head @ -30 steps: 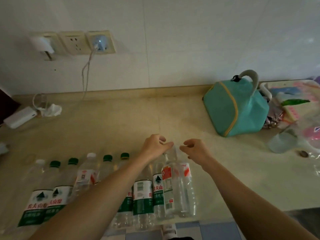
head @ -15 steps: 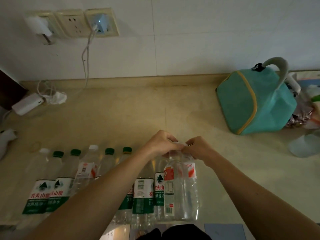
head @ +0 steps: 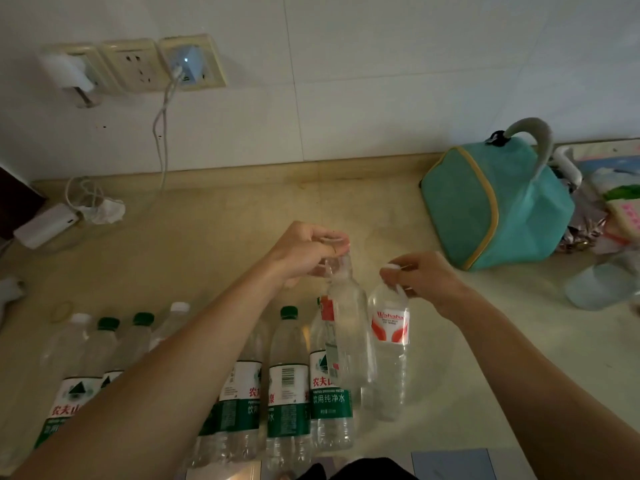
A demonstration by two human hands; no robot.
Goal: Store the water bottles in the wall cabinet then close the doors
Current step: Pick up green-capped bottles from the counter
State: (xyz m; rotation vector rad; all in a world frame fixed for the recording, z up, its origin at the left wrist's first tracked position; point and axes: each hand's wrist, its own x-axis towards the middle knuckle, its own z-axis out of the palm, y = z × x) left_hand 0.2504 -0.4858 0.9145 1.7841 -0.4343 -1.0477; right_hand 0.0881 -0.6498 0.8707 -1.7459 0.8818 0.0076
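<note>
Dim greenish indoor light, soft focus (edges bowed), faint shadows

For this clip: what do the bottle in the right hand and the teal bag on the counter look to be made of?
The clear red-labelled bottle gripped by the right hand looks like thin transparent plastic: the counter shows through its ribbed, glossy wall. The teal zip-top bag looks like matte woven fabric, soft and creased, with mustard piping; its exact fibre is unclear.

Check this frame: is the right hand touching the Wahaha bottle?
Touching. The head view shows the right hand with fingers curled round the neck and white cap of the Wahaha bottle, no gap between them.
</note>
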